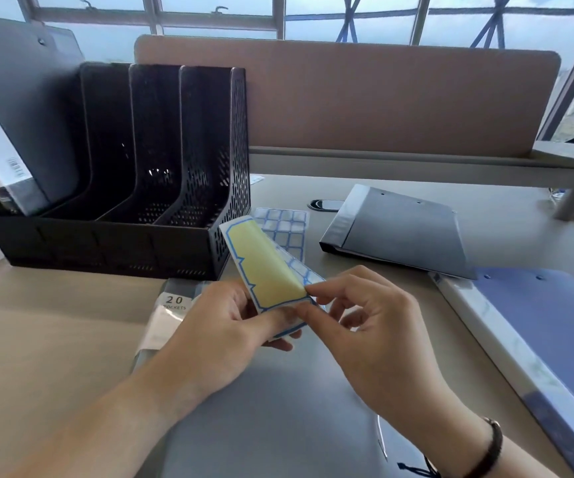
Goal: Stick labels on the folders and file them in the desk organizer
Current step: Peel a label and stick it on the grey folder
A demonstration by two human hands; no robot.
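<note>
Above the middle of the desk (54, 322), a label sheet (264, 270) is held up between both hands, its yellow backing showing inside a blue border. The left hand (223, 336) grips the sheet's lower end, thumb on top and fingers beneath. The right hand (364, 322) pinches the near corner of the sheet between thumb and forefinger, where the yellow layer curls up from the rest. Under the hands lies a gray folder (278, 408), flat on the desk, with a card marked "20 pockets" at its far left corner. Just beyond the held sheet, another sheet of small blue-edged labels (285, 224) rests on the desk. To the left stands a black mesh organizer (161, 188) with several upright slots; a dark folder (26, 108) leans in its leftmost slot. To the right, a second gray folder (402, 232) lies closed, and a blue folder (540, 339) lies nearer the right edge.
</note>
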